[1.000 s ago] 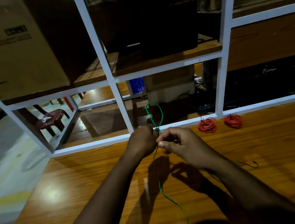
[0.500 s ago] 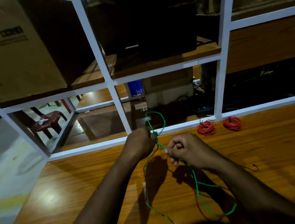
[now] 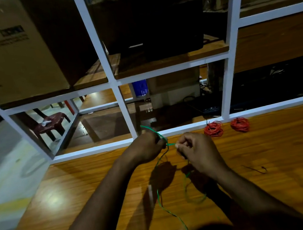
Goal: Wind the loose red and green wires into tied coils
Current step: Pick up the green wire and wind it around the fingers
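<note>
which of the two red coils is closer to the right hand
The left red coil, just beyond the right hand; the other red coil lies farther right along the white frame.

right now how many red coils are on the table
2. Both lie at the table's far edge, right of the hands: the left coil beside the white frame post, the right coil next to it, apart. None seems hidden, though the scene is dim.
</note>
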Available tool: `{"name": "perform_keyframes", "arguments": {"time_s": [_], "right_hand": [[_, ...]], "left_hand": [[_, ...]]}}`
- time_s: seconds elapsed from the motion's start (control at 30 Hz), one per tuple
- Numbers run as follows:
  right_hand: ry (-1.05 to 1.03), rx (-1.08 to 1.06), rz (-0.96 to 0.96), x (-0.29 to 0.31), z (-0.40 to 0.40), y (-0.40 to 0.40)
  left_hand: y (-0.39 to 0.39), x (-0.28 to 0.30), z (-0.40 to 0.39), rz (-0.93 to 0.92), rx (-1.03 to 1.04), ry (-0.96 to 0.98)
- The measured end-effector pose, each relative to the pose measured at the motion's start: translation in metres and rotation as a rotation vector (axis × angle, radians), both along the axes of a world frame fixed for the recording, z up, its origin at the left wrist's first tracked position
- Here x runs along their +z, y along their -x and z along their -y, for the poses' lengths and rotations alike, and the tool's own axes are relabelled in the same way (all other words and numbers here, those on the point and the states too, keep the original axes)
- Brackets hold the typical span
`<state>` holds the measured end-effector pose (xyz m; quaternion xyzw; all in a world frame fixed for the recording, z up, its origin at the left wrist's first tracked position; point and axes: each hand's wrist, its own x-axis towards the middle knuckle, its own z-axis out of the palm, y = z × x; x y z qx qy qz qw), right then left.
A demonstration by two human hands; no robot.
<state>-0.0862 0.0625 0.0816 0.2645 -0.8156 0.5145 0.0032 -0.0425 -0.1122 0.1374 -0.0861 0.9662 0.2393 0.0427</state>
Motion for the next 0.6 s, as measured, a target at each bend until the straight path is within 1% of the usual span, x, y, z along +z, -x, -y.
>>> {"name": "perform_keyframes", "arguments": {"time_s": [0.07, 0.1, 0.13, 0.17, 0.23, 0.27, 0.3, 0.33, 0.43, 0.5, 0.6], "right_hand": [[-0.054, -0.091, -0.171, 0.002, -0.002, -0.003], [-0.05, -0.118, -0.227, 0.004, -0.004, -0.004], [-0.038, -0.136, -0.278, 0.004, -0.004, -0.004], [-0.015, -0.152, -0.328, 0.003, -0.005, -0.004], [0.033, -0.164, -0.399, 0.004, -0.003, -0.003], [0.041, -0.158, -0.391, 0.004, -0.002, -0.002], [0.036, -0.135, -0.341, 0.004, 0.0, -0.001], [0.019, -0.096, -0.258, 0.004, 0.001, 0.0], [0.019, 0.094, 0.023, 0.006, -0.005, 0.008], [0.025, 0.229, 0.164, 0.009, -0.013, 0.013], [0.044, 0.407, 0.411, 0.009, -0.02, 0.012]], "left_hand": [[-0.006, 0.003, 0.0, 0.178, -0.054, -0.313], [-0.009, 0.005, 0.002, 0.246, -0.094, -0.46], [-0.011, 0.005, 0.004, 0.276, -0.126, -0.603], [-0.012, 0.005, 0.006, 0.268, -0.135, -0.752], [-0.01, 0.005, 0.006, 0.191, -0.042, -1.034], [-0.007, 0.004, 0.004, 0.141, 0.036, -1.101], [-0.005, 0.004, 0.001, 0.086, 0.111, -1.089], [-0.001, 0.001, 0.0, 0.027, 0.172, -1.022], [0.003, -0.007, 0.002, -0.142, 0.233, -0.802], [0.002, -0.005, 0.007, -0.225, 0.269, -0.759], [0.0, 0.002, 0.007, -0.28, 0.264, -0.716]]}}
